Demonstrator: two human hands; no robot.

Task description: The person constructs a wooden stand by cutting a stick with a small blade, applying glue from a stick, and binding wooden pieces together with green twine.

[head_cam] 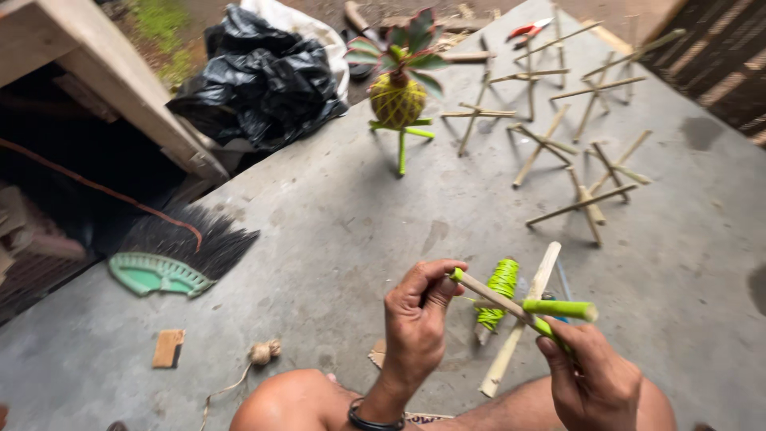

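Bamboo cross-frame (523,307), part wrapped in green cord, is held above the concrete floor (335,239): one stick end is pinched by the left hand (415,327), the green-bound arm is clasped by the right hand (594,379). Just behind the frame stands a green cord spool (499,291). Farther beyond it lie bare stick frames (574,152) and a finished moss-ball plant (399,96). Tight, evenly laid turns are judged advisable, with the crossing kept square.

The person's arms are bare, with no sleeves showing. The left hand (415,319) has a thin black band around its wrist, at the near edge of the view. The right hand (594,375) wears nothing. Both knees are bare, rounded, low in the near foreground.
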